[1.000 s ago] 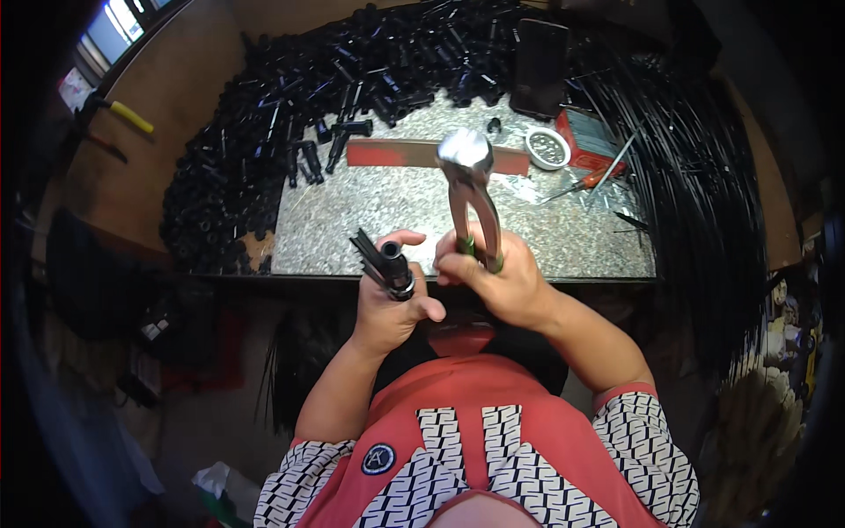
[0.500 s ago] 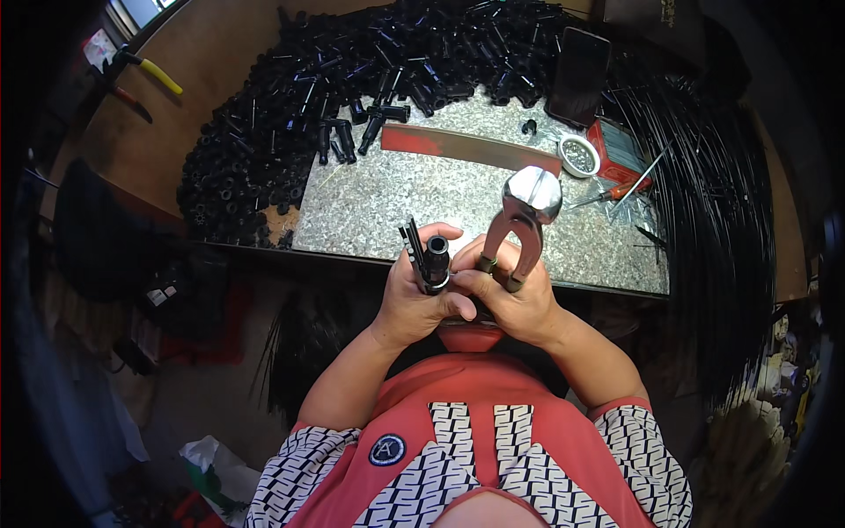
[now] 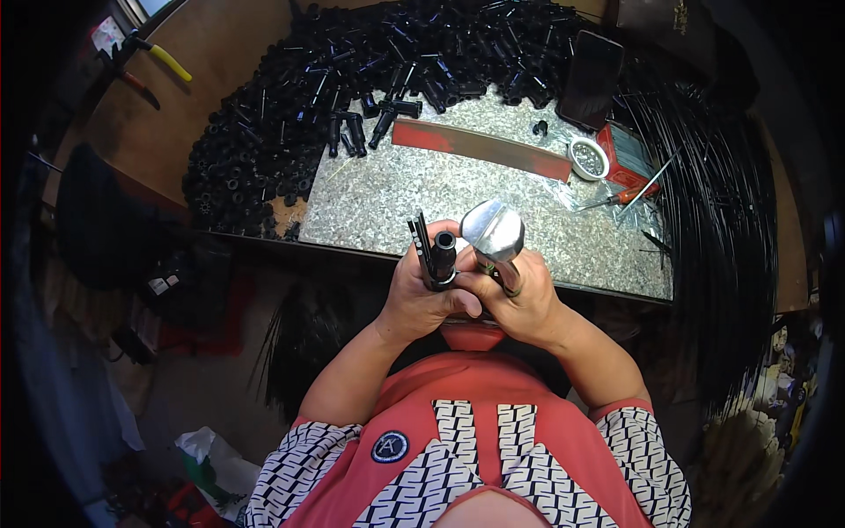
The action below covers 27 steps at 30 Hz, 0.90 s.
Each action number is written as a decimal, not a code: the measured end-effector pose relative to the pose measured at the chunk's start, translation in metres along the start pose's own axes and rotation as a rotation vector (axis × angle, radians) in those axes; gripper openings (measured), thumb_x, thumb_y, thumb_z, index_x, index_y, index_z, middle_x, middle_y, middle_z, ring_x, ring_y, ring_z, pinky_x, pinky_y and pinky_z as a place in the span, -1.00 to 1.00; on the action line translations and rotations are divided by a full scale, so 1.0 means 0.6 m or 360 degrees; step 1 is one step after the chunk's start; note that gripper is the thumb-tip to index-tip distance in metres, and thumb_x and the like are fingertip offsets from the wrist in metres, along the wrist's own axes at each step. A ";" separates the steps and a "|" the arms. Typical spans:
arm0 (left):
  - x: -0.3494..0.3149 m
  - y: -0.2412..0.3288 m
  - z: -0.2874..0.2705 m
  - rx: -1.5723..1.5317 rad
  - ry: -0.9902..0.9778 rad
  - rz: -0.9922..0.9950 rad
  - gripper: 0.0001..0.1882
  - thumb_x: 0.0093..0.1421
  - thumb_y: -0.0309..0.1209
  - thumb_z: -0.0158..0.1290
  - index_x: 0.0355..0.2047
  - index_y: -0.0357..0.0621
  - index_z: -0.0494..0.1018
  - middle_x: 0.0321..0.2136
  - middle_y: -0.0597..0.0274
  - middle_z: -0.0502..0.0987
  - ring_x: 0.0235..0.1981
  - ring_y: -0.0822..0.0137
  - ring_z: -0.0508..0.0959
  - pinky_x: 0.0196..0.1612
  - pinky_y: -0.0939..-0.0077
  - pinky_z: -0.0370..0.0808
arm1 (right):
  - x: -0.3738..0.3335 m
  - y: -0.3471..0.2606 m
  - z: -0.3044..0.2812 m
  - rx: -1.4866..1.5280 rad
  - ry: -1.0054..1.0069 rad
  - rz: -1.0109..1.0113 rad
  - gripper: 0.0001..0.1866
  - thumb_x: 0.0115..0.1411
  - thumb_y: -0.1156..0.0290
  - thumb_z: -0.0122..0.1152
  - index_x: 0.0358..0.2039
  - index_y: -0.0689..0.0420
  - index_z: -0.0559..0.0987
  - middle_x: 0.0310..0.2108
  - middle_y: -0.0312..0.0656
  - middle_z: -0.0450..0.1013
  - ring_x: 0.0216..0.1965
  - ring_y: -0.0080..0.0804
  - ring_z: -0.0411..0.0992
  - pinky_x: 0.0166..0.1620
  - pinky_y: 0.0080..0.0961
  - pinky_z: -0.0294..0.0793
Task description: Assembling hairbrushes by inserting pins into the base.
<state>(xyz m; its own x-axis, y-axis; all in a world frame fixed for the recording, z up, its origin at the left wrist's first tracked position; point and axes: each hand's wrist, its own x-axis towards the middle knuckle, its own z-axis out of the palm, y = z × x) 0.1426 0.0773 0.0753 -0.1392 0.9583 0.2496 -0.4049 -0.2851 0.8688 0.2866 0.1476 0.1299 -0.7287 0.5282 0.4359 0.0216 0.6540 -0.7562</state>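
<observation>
Black tubular part stands upright in the left hand, which grasps it with its open end up and slim dark strips along its left side. Just right of that grip, the right hand is closed round the handles of the pincers, their broad metal head raised above its knuckles. Its fingertips come close to the part's lower end; whether they pinch anything there I cannot tell. For good work here, I would brace the part firmly in the left palm, tuck the left thumb clear of the fingertips opposite, and let the heavy head lean away so it neither knocks the tube nor hides its rim.
</observation>
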 end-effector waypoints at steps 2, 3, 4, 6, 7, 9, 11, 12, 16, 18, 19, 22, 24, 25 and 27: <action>0.001 0.000 -0.005 -0.0019 0.0009 -0.0001 -0.06 -0.25 -0.21 0.44 0.09 -0.25 0.19 -0.23 0.39 0.45 -0.19 0.56 0.42 -0.11 0.64 0.38 | 0.002 -0.004 0.003 -0.0038 0.0021 -0.0055 -0.85 0.09 0.51 0.24 -0.33 0.25 0.50 -0.44 -0.05 0.43 -0.42 -0.12 0.46 -0.36 -0.37 0.42; 0.001 -0.005 -0.014 0.0098 -0.0079 0.0004 -0.06 -0.26 -0.21 0.44 0.08 -0.24 0.19 -0.24 0.39 0.44 -0.19 0.56 0.42 -0.11 0.65 0.38 | 0.003 -0.008 0.005 0.0045 0.0056 0.0026 -0.87 0.10 0.52 0.23 -0.34 0.26 0.51 -0.44 -0.06 0.44 -0.42 -0.15 0.48 -0.35 -0.39 0.43; 0.002 -0.008 -0.019 0.0212 -0.0172 0.0008 -0.06 -0.26 -0.21 0.45 0.08 -0.23 0.19 -0.24 0.40 0.44 -0.19 0.56 0.41 -0.12 0.65 0.37 | 0.001 -0.010 0.006 0.0124 0.0094 0.0110 -0.88 0.11 0.52 0.21 -0.34 0.27 0.51 -0.44 -0.07 0.45 -0.43 -0.19 0.49 -0.35 -0.40 0.44; 0.001 -0.010 -0.011 0.0047 -0.0114 -0.0060 -0.06 -0.27 -0.20 0.45 0.08 -0.22 0.19 -0.25 0.41 0.43 -0.21 0.56 0.41 -0.13 0.66 0.37 | -0.007 0.004 0.013 0.0298 0.0123 0.0184 -0.89 0.12 0.53 0.19 -0.34 0.27 0.51 -0.44 -0.08 0.47 -0.42 -0.24 0.50 -0.34 -0.42 0.45; 0.000 -0.008 -0.007 -0.0113 -0.0050 -0.0129 -0.06 -0.27 -0.19 0.45 0.08 -0.21 0.20 -0.27 0.42 0.43 -0.22 0.57 0.41 -0.14 0.67 0.37 | -0.009 0.006 0.016 0.0481 0.0148 0.0256 -0.90 0.14 0.53 0.17 -0.34 0.28 0.51 -0.43 -0.10 0.48 -0.42 -0.30 0.52 -0.33 -0.44 0.46; -0.001 -0.001 -0.004 -0.0104 -0.0033 -0.0139 -0.07 -0.28 -0.19 0.45 0.07 -0.19 0.21 -0.28 0.44 0.42 -0.24 0.58 0.40 -0.15 0.69 0.36 | -0.010 -0.005 0.008 0.0606 -0.0001 0.0453 -0.95 0.22 0.57 0.10 -0.35 0.29 0.46 -0.33 -0.18 0.42 -0.29 -0.50 0.39 -0.18 -0.53 0.40; -0.001 -0.003 -0.007 -0.0070 -0.0024 -0.0136 -0.08 -0.28 -0.18 0.45 0.06 -0.19 0.23 -0.29 0.46 0.41 -0.25 0.59 0.38 -0.16 0.70 0.35 | -0.013 -0.002 0.010 0.0682 -0.0003 0.0516 -0.96 0.22 0.57 0.10 -0.34 0.28 0.47 -0.32 -0.18 0.42 -0.27 -0.49 0.39 -0.16 -0.52 0.39; -0.002 -0.003 -0.008 -0.0071 -0.0023 -0.0134 -0.08 -0.28 -0.18 0.45 0.06 -0.19 0.23 -0.29 0.46 0.41 -0.25 0.59 0.38 -0.16 0.70 0.35 | -0.013 -0.001 0.011 0.0681 -0.0004 0.0516 -0.96 0.22 0.57 0.10 -0.34 0.28 0.47 -0.32 -0.18 0.42 -0.27 -0.49 0.39 -0.16 -0.52 0.39; -0.002 -0.002 -0.006 -0.0055 -0.0015 -0.0154 -0.08 -0.29 -0.16 0.45 0.06 -0.19 0.24 -0.30 0.48 0.40 -0.27 0.60 0.37 -0.19 0.71 0.34 | -0.013 -0.002 0.011 0.0720 0.0021 0.0437 -0.97 0.22 0.57 0.10 -0.33 0.26 0.47 -0.32 -0.18 0.42 -0.25 -0.49 0.39 -0.14 -0.51 0.38; -0.001 -0.003 -0.006 -0.0076 -0.0012 -0.0145 -0.08 -0.28 -0.16 0.45 0.06 -0.19 0.24 -0.30 0.49 0.40 -0.28 0.60 0.37 -0.19 0.71 0.33 | -0.012 -0.001 0.012 0.0690 0.0020 0.0424 -0.98 0.22 0.58 0.11 -0.33 0.26 0.48 -0.31 -0.18 0.43 -0.25 -0.49 0.39 -0.14 -0.51 0.38; -0.001 -0.005 -0.007 -0.0074 -0.0015 -0.0126 -0.09 -0.28 -0.17 0.45 0.06 -0.18 0.24 -0.30 0.49 0.39 -0.27 0.60 0.37 -0.19 0.71 0.33 | -0.012 0.000 0.013 0.0673 0.0030 0.0370 -0.98 0.21 0.59 0.11 -0.33 0.26 0.48 -0.31 -0.18 0.43 -0.26 -0.50 0.39 -0.15 -0.52 0.37; -0.002 0.000 -0.007 -0.0111 -0.0023 -0.0140 -0.10 -0.27 -0.18 0.45 0.06 -0.18 0.24 -0.30 0.48 0.40 -0.27 0.60 0.37 -0.19 0.71 0.33 | -0.011 -0.002 0.012 0.0650 0.0032 0.0314 -0.98 0.20 0.60 0.12 -0.34 0.26 0.49 -0.31 -0.17 0.43 -0.26 -0.50 0.39 -0.17 -0.54 0.37; -0.002 0.001 -0.006 -0.0151 -0.0029 -0.0173 -0.10 -0.27 -0.19 0.45 0.05 -0.18 0.24 -0.30 0.48 0.40 -0.27 0.60 0.38 -0.18 0.71 0.33 | -0.011 -0.002 0.011 0.0643 0.0025 0.0312 -0.97 0.20 0.61 0.12 -0.34 0.27 0.49 -0.30 -0.17 0.43 -0.27 -0.50 0.39 -0.18 -0.55 0.37; -0.002 -0.002 -0.007 -0.0167 -0.0029 -0.0147 -0.09 -0.27 -0.19 0.45 0.06 -0.18 0.24 -0.30 0.47 0.40 -0.27 0.60 0.38 -0.18 0.70 0.34 | -0.011 0.001 0.012 0.0574 0.0018 0.0267 -0.96 0.19 0.61 0.13 -0.33 0.27 0.49 -0.31 -0.16 0.44 -0.28 -0.50 0.40 -0.19 -0.55 0.37; -0.002 -0.005 -0.008 -0.0184 -0.0027 -0.0122 -0.09 -0.28 -0.19 0.45 0.06 -0.18 0.24 -0.29 0.46 0.40 -0.26 0.59 0.38 -0.18 0.70 0.34 | -0.011 0.001 0.014 0.0505 0.0009 0.0223 -0.96 0.18 0.62 0.14 -0.33 0.27 0.50 -0.32 -0.16 0.44 -0.30 -0.50 0.40 -0.21 -0.56 0.38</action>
<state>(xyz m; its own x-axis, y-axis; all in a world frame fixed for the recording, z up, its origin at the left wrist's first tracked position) 0.1397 0.0768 0.0704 -0.0888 0.9772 0.1927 -0.5155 -0.2107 0.8306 0.2860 0.1399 0.1224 -0.7297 0.6047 0.3192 -0.0935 0.3742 -0.9226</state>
